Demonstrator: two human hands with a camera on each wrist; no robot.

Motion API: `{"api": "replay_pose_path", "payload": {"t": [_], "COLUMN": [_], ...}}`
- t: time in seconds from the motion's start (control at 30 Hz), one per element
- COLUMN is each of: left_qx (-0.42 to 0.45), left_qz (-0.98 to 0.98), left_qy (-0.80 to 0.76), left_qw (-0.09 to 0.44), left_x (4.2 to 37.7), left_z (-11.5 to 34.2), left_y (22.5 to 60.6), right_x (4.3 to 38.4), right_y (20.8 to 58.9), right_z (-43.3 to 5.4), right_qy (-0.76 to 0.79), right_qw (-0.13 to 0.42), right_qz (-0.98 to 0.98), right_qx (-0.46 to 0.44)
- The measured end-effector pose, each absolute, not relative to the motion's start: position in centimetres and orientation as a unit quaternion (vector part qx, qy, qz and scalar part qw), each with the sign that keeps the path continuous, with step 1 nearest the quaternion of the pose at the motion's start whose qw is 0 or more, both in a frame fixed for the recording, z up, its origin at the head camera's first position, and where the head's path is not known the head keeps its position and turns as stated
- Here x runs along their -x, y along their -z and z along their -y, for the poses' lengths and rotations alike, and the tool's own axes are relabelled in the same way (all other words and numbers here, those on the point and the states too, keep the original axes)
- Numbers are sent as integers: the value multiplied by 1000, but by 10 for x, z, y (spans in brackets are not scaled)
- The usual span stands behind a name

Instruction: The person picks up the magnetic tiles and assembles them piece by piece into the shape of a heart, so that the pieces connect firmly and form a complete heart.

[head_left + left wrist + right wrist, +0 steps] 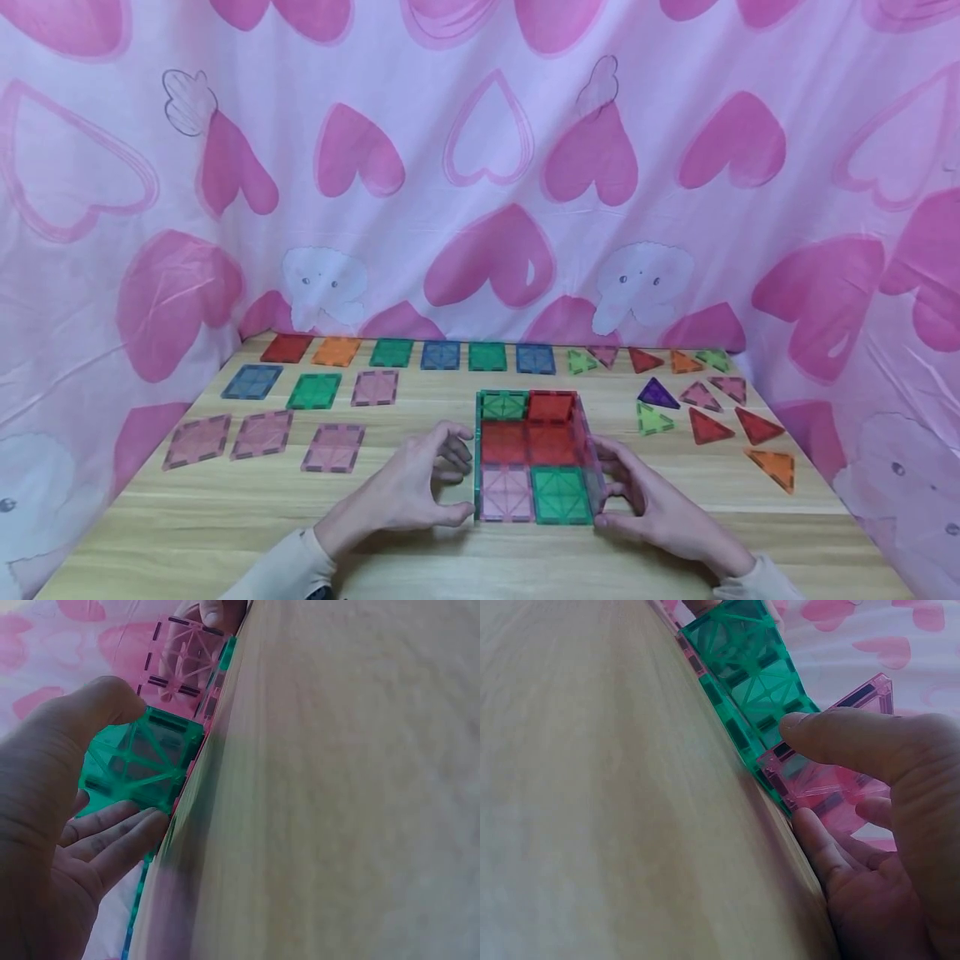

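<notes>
A low open box of translucent magnetic tiles stands on the wooden table. Red tiles (528,442), a pink tile (506,493) and a green tile (561,495) show in its floor. Upright green tiles (139,761) form the left wall, and my left hand (420,479) curves loosely beside them, thumb and fingertips right at the tile edges. Along the right side, my right hand (648,504) holds an upright pink tile (836,780) between thumb and fingers. A green tile (503,406) and a red tile (552,407) stand at the back.
Square tiles in blue (252,382), green (315,391) and pink (197,442) lie at left and along the back. Several triangle tiles, among them a purple triangle (657,393) and an orange triangle (772,468), lie at right. A heart-printed curtain (491,250) surrounds the table.
</notes>
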State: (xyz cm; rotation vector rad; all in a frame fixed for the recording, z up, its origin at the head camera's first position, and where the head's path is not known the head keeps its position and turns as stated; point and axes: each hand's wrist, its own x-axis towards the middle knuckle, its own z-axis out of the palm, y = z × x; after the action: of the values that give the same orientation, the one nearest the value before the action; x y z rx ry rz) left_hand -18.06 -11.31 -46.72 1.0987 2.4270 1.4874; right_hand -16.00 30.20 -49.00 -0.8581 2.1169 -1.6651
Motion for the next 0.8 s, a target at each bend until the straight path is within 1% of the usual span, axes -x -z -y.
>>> {"api": "replay_pose_path", "payload": {"t": [0.27,0.43,0.6,0.8], "left_qx": [-309,-297,-313,-286], "left_qz": [-810,-800,-775,-791], "left_qy": [-483,-497,-528,-532], "left_qw": [124,160,150,96], "left_x": [189,194,200,206], "left_z": [126,138,147,155], "left_y": [461,462,464,462], "right_x": [161,160,163,170], "right_y": [486,481,476,474], "right_z": [-298,-288,-277,-270], "right_qy": [581,528,483,451], "right_qw": [156,149,155,165], "right_qz": [-741,-790,-824,-829], "right_qx": [299,273,254,287]}}
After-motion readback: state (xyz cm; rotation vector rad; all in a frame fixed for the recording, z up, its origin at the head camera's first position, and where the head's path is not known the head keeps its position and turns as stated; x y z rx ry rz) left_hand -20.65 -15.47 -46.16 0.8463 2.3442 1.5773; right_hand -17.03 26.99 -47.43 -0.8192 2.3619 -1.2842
